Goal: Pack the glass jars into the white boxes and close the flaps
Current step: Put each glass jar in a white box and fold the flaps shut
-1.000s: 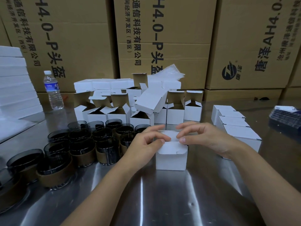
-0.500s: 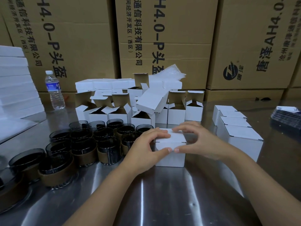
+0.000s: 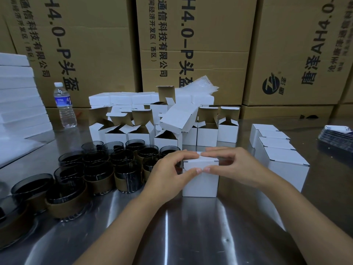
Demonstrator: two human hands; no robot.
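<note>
Take the white box in the middle as the centre of a clock, with twelve pointing away from the person. A pile of white foam slabs stands at ten o'clock, and the left edge of the picture cuts it. Near it, more toward eleven, a water bottle stands upright; its label is too small to read. At nine o'clock the dark glass jars crowd together on the steel table, each with a brown band around it. The ones at eight o'clock are cut by the edge and the others hide one another, so their number cannot be told. At twelve o'clock the open boxes stand with flaps up. One box lies tilted over them, and some bubble wrap shows behind, partly covered. Big brown cartons make a wall at the back, their tops out of view.

The left hand pinches the left part of the white box's top, thumb on the near edge and forefinger on the far edge. The right hand grasps the right part in the same way. The lid is folded down; whether its tongue is fully tucked in cannot be told, and what is inside is hidden. From two to three o'clock the closed boxes stand in a row, touching, and the right wrist covers a corner of the nearest. Farther out at two o'clock a pile of dark cards is cut by the right edge.
</note>
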